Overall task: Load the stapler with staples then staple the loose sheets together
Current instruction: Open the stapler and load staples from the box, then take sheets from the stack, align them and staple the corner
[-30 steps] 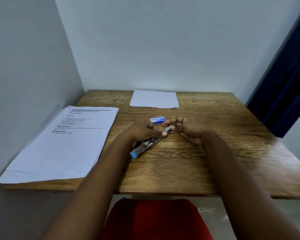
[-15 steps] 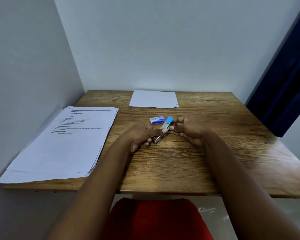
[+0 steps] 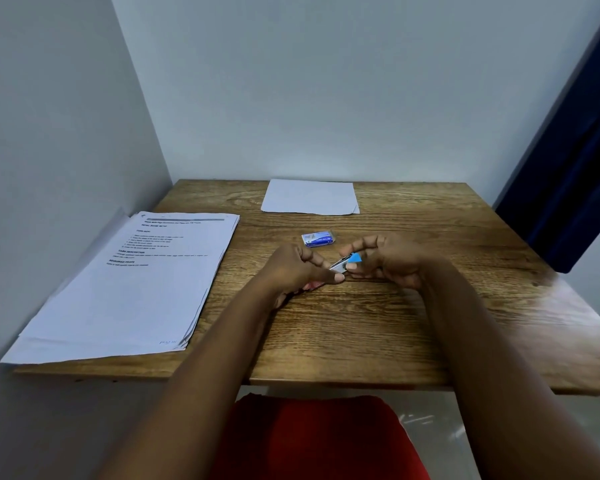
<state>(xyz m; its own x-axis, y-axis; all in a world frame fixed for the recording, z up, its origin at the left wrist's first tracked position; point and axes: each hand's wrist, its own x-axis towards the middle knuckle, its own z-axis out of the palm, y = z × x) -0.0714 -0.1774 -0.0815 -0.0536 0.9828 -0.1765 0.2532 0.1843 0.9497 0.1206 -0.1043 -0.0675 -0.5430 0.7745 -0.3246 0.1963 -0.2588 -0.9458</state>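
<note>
While held two-handed, one stapler (image 3: 343, 264).

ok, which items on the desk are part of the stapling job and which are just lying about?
Part of the job:
- stapler, held between the left hand and right hand
- staple box, just beyond the hands
- printed sheets, stacked at the left edge

Lying about:
- blank paper at the far edge, possibly spare
- dark blue curtain at right
</note>
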